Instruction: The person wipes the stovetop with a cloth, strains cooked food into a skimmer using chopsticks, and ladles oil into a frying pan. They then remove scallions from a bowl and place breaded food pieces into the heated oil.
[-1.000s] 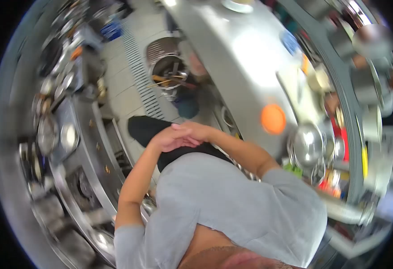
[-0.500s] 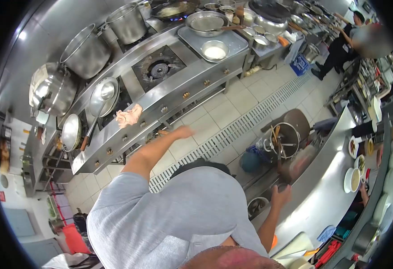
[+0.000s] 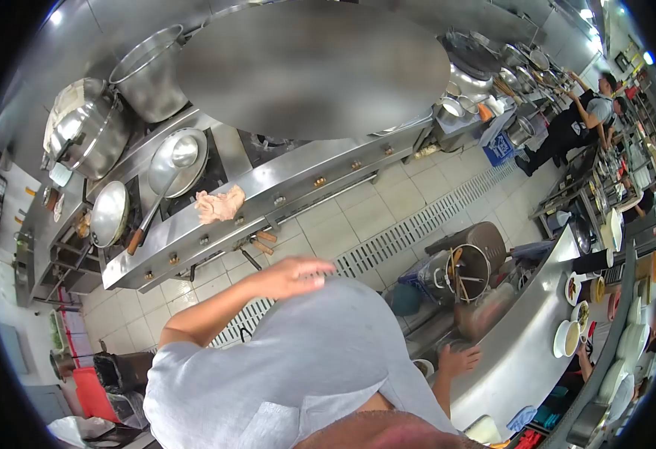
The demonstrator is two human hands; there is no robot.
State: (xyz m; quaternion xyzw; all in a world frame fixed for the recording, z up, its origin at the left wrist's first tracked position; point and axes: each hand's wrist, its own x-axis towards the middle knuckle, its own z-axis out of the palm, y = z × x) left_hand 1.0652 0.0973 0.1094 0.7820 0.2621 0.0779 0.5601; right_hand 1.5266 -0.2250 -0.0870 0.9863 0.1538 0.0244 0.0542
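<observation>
My left hand [image 3: 294, 276] is held out in front of my chest, fingers stretched and holding nothing. My right hand [image 3: 460, 361] is spread at the edge of the steel counter [image 3: 509, 358], apparently resting there; nothing shows in its grip. Beyond my left hand, a crumpled pinkish cloth [image 3: 220, 204] lies on the front ledge of the stove [image 3: 268, 196]. Left of it, a ladle [image 3: 184, 151] lies in a wok [image 3: 165, 173] with a wooden handle. A second wok [image 3: 109, 215] sits farther left.
Large steel pots [image 3: 148, 78] stand behind the woks. A round bin [image 3: 468, 271] with utensils is on the floor beside the counter. White bowls [image 3: 566, 339] line its far side. A drain grate [image 3: 388, 239] crosses the floor. People [image 3: 571, 123] stand far right. A grey blur hides the upper middle.
My left hand has come back toward my chest, its fingers now extended. My right hand has moved lower and opened at the counter edge. The whole view has shifted.
</observation>
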